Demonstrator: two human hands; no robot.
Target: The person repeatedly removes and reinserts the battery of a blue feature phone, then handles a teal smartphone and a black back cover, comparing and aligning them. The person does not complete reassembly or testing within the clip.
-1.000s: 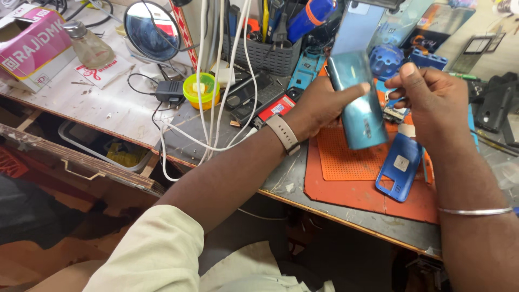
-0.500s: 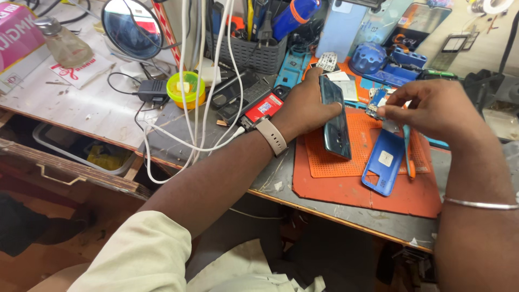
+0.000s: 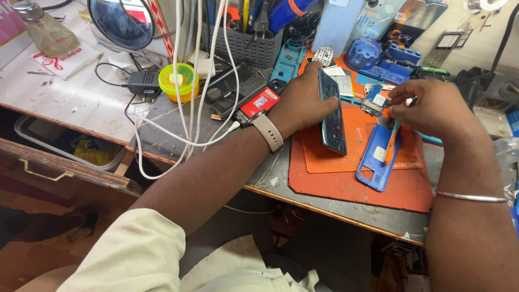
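Observation:
My left hand [image 3: 303, 105] grips a teal phone [image 3: 331, 116] on its edge, standing it tilted over the orange work mat [image 3: 346, 178]. My right hand [image 3: 432, 108] pinches a thin orange tool [image 3: 393, 141] whose tip points down toward a blue phone back cover [image 3: 378, 159] lying flat on the mat. A small blue circuit board [image 3: 373, 100] lies just left of my right hand's fingers. A beige watch band sits on my left wrist and a metal bangle on my right.
Behind the mat stand a grey tool basket [image 3: 243, 46], a blue dome-shaped part [image 3: 363, 54] and phone panels. White cables [image 3: 184, 108] hang down past a yellow-green cup [image 3: 178, 81], a black adapter [image 3: 141, 84] and a round mirror [image 3: 121, 24]. An open drawer [image 3: 70, 151] sits lower left.
The phone turned from flat-faced to standing on its edge in my left hand. My right hand dropped closer to the blue cover, with the orange tool in it.

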